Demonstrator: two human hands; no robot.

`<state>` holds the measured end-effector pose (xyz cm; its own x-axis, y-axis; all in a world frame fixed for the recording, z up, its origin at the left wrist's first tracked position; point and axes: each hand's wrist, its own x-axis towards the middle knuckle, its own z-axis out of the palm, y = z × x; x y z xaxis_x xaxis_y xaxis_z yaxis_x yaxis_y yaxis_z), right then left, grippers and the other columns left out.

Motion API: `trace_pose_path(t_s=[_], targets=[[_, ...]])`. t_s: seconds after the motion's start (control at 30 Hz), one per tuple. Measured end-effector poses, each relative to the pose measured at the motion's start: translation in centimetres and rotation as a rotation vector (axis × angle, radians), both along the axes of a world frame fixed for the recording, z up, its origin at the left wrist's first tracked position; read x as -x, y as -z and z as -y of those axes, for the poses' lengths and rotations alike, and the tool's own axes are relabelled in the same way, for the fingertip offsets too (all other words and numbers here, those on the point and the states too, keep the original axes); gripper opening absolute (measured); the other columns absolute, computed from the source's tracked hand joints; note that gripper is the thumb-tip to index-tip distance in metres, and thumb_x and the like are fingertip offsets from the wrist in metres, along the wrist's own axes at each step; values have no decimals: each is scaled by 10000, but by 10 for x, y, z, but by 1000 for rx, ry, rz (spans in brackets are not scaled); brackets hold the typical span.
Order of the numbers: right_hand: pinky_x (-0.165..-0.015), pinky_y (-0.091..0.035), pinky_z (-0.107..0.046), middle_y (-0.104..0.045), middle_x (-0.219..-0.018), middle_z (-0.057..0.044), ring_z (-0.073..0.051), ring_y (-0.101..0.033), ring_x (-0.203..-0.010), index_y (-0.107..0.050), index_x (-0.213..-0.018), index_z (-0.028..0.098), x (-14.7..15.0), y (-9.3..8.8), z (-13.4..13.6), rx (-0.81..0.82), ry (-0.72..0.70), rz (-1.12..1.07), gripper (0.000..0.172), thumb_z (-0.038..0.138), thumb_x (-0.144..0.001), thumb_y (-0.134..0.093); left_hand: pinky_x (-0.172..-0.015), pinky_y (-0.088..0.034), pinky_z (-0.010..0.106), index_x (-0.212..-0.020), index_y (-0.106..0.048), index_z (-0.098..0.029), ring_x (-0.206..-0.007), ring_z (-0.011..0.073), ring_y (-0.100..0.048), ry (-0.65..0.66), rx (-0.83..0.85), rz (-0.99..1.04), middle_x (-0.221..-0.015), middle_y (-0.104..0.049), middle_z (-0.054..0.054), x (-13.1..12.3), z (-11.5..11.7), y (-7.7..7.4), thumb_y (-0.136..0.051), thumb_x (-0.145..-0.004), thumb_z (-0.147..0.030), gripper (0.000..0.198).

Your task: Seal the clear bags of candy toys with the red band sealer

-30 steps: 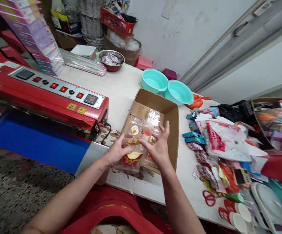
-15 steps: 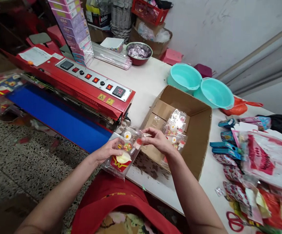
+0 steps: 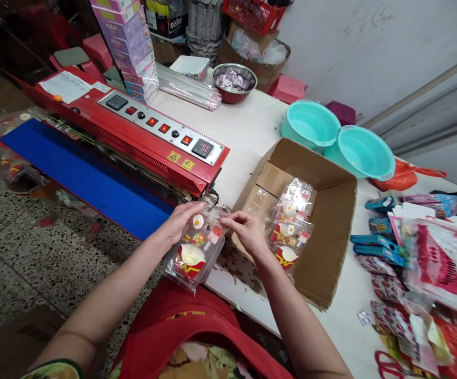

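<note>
Between my hands is a clear plastic packet (image 3: 194,252) with toy food pieces inside: a fried egg, a pizza, a popsicle shape and a red fries box. My left hand (image 3: 179,223) grips its upper left edge, fingers along the top. At the upper right corner, my right hand (image 3: 244,229) pinches the plastic between thumb and fingers. Just beyond the packet's top edge is the near end of a red sealing machine (image 3: 157,142) with a blue conveyor belt (image 3: 90,179). To the right, a cardboard box (image 3: 327,231) holds several similar packets (image 3: 289,231).
Two turquoise basins (image 3: 365,150) stand behind the box, beside a red scoop (image 3: 398,176). A metal bowl (image 3: 234,84) of small sachets and a tall stack of boxes (image 3: 128,47) are at the back. Bagged goods (image 3: 437,258) and red scissors (image 3: 388,363) lie at right.
My left hand has moved from across the packet's middle up to its upper left edge, uncovering the toy pieces. The packet now hangs more upright. The whole view has shifted slightly.
</note>
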<state>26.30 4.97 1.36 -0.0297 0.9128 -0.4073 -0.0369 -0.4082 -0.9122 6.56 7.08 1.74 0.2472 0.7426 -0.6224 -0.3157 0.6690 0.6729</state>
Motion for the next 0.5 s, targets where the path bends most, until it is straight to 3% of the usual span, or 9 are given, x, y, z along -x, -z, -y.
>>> trace_pose_path(t_s=[0.1, 0.17, 0.33, 0.4, 0.5], targets=[[-652, -513, -305, -748, -810, -65, -192, -664, -710, -701, -633, 179, 7, 6, 2, 9, 39, 27, 305, 433, -550, -849, -595, -515, 263, -738, -678, -102, -583, 160, -643, -100, 43, -45, -655, -700, 63, -7, -9, 5, -865, -509, -298, 354], [-649, -514, -307, -747, -800, -62, -193, -663, -701, -707, -637, 184, 11, 12, 4, 3, 78, 31, 303, 432, -539, -852, -590, -520, 277, -681, -667, -99, -576, 171, -645, -154, 53, -84, -657, -704, 75, -8, -8, 13, -872, -470, -303, 358], [-646, -528, -311, -743, -788, -58, -192, -665, -698, -710, -666, 193, 25, 19, 6, -11, 125, 37, 288, 418, -550, -846, -429, -405, 223, -642, -634, -125, -418, 117, -536, -263, -97, -322, -536, -649, 26, -8, -4, 34, -799, -578, -426, 349], [-603, -520, -297, -729, -727, -46, -180, -655, -647, -687, -668, 188, 30, 21, 4, 7, 147, 26, 305, 405, -534, -855, -401, -379, 220, -655, -620, -129, -382, 111, -503, -262, -66, -350, -495, -622, 15, -4, -7, 37, -785, -601, -423, 341], [-559, -505, -276, -709, -658, -22, -169, -650, -593, -631, -701, 184, 38, 30, -5, 53, 201, -43, 373, 372, -488, -872, -432, -428, 221, -770, -618, -130, -448, 127, -568, -225, 44, -264, -600, -671, 33, 10, -11, 35, -805, -596, -378, 356]])
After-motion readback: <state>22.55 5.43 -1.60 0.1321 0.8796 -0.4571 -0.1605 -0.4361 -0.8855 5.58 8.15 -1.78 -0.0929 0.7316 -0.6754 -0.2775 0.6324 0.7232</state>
